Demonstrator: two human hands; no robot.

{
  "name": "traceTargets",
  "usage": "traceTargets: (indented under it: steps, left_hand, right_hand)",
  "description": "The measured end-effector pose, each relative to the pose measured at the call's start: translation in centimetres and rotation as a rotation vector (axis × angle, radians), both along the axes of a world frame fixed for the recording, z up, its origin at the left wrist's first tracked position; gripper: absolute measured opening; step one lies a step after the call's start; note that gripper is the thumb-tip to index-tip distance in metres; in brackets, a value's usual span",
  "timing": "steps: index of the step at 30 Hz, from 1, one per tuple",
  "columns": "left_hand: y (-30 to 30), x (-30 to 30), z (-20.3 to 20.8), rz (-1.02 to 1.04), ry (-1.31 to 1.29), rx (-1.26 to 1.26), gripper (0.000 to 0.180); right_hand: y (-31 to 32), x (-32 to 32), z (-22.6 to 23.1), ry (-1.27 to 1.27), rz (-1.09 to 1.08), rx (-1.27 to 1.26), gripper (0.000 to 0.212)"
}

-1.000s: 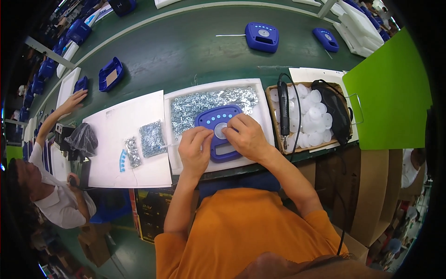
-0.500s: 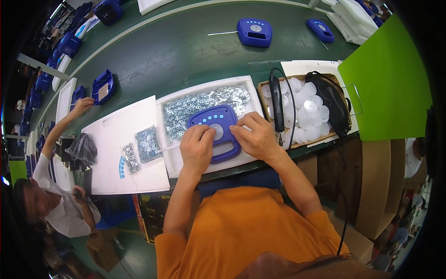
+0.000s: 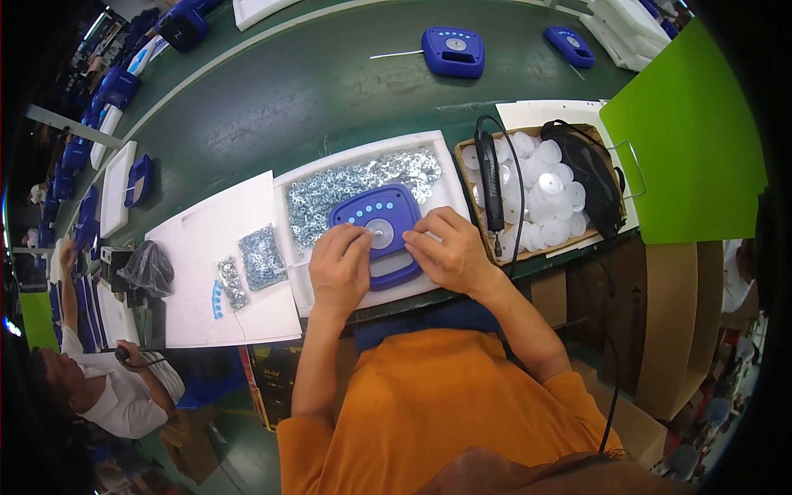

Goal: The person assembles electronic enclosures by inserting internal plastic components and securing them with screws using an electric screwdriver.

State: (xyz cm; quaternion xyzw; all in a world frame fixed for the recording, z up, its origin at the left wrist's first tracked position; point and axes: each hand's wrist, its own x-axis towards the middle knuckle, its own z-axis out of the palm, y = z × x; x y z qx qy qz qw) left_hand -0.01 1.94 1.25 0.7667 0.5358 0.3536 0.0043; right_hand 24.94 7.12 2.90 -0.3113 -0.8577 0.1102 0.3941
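Note:
A blue plastic housing point(image 3: 402, 209) with a handle opening and a row of light-blue dots rests in a white foam tray point(image 3: 449, 161), in front of a heap of small metal washers point(image 3: 330, 191). On its face sits a translucent round disc point(image 3: 382, 241) with a small shiny metal piece at its centre. The fingers of my left hand point(image 3: 340, 268) are pinched together at the disc's left side. My right hand point(image 3: 452, 254) is pinched too, by the housing's right edge. Whatever is between the fingertips of either hand is too small or hidden to make out.
Right of the tray, a box point(image 3: 612, 219) holds translucent discs, a black powered screwdriver point(image 3: 492, 186) and a black pouch point(image 3: 590, 177). Bags of small metal parts point(image 3: 262, 257) lie on white board to the left. More blue housings point(image 3: 453, 52) lie beyond. A co-worker point(image 3: 107, 388) sits at left.
Both my hands have shifted slightly left, and more of the disc shows. The co-worker's hand has drawn back to the left, and the open blue shell it was touching is gone from that spot.

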Motion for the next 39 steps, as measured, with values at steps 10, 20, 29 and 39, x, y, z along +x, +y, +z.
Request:
traceTargets:
  steps: [10, 20, 29, 39]
  left_hand:
    - [-1.1, -0.7, -0.4, -0.002, 0.017, -0.129, 0.03]
    - [-1.6, -0.5, -1.2, 0.017, -0.015, -0.161, 0.033]
    - [-1.6, -0.3, -1.3, 0.047, 0.005, -0.158, 0.033]
    - [-1.4, -0.2, -1.5, 0.042, -0.022, -0.141, 0.032]
  right_hand:
    - [-2.2, -1.9, -0.9, -0.203, 0.086, -0.108, 0.04]
    - [-2.9, -2.2, -1.7, -0.194, 0.074, -0.075, 0.042]
    - [-3.1, -2.3, -2.3, -0.182, 0.042, -0.051, 0.043]
    - [-2.8, -2.2, -2.3, -0.148, 0.045, -0.062, 0.042]
